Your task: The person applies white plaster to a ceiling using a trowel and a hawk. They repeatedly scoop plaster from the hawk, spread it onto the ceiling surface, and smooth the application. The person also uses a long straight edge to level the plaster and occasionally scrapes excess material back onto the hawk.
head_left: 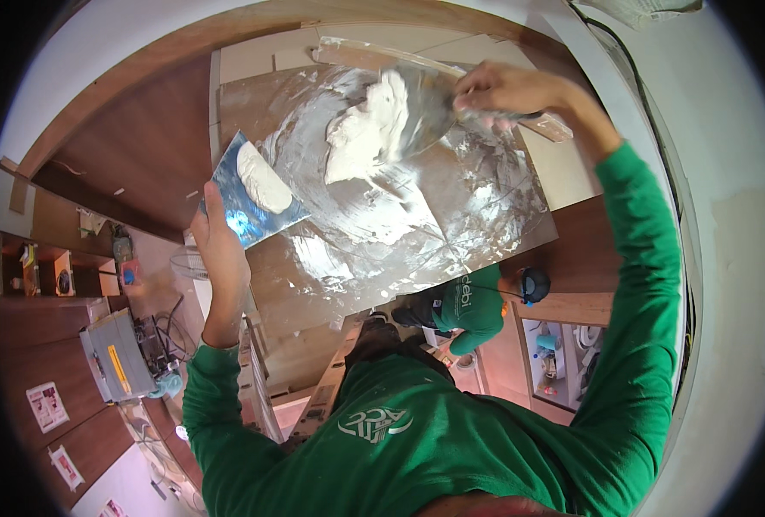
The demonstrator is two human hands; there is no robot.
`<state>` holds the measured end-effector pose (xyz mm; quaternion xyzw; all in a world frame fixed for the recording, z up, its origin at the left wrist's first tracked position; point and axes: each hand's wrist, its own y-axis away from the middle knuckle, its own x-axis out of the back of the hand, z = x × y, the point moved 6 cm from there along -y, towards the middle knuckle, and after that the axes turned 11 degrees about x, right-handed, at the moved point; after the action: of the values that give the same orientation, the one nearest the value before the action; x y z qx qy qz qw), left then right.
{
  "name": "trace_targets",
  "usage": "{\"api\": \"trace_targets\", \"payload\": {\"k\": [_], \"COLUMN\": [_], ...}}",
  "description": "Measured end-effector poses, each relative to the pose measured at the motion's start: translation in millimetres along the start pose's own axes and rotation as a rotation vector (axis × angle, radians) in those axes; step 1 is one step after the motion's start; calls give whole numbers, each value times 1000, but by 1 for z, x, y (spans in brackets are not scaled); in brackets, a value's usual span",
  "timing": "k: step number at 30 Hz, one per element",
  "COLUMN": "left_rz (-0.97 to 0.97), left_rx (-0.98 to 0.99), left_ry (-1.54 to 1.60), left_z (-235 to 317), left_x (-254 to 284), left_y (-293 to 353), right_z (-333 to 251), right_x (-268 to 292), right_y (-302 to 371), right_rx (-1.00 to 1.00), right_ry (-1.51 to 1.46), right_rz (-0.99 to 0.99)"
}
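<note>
My left hand (217, 243) grips the edge of a shiny, flat metal plate (243, 226), which carries a smooth, oblong lump of white putty (263, 181). At the far right, my right hand (507, 89) is wrapped round the handle of a putty knife (427, 110). Motion blurs its wide blade, which meets the right side of a large white putty heap (361, 142). Under the heap lies a broad brown board (496, 226), streaked all over with white putty. The plate in my left hand overlaps the board's left edge.
A wooden strip (352, 55) lies along the board's far side. Below me stands a ladder (326, 388). A co-worker in a green shirt (471, 308) is lower down, beyond the board's near edge. A grey toolbox (117, 355) sits at the left; shelves (563, 362) show at the lower right.
</note>
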<state>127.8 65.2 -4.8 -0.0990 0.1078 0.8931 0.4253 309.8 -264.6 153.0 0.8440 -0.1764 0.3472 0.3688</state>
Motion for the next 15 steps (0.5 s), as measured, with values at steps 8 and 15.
{"api": "trace_targets", "payload": {"k": [8, 15], "left_rz": [-131, -160], "left_rx": [96, 75], "left_ry": [-9, 12], "left_z": [-4, 1], "left_x": [6, -5], "left_y": [0, 4], "right_z": [-90, -25], "right_x": [-77, -134], "right_y": [37, 54], "right_rx": [379, 74], "right_ry": [1249, 604], "right_rz": [541, 195]}}
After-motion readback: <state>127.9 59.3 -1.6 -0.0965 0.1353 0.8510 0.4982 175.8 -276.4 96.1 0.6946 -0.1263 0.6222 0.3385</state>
